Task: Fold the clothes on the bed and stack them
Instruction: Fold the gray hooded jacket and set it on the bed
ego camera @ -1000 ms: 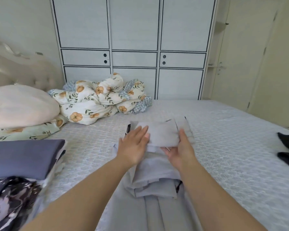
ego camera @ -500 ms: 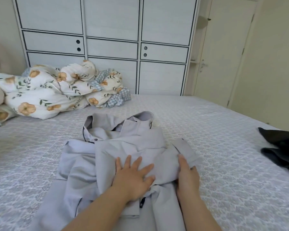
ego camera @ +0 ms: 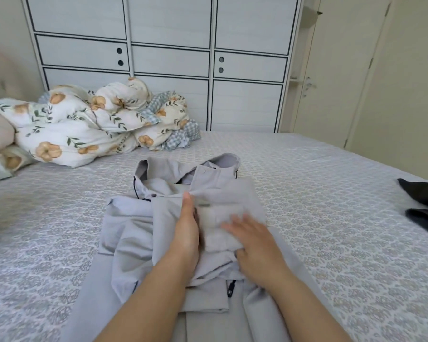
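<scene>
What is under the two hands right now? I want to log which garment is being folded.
Both the left hand and right hand rest on a light grey jacket spread on the bed. Whatever lies beneath its folded layers is covered.

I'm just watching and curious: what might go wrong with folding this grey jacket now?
The grey jacket lies bunched, its left side rumpled, so pressing now may set creases. The hood sticks out beyond the fold and could leave the bundle lumpy. The left hand and right hand only rest flat on top, so the folded layers may slide apart.
</scene>
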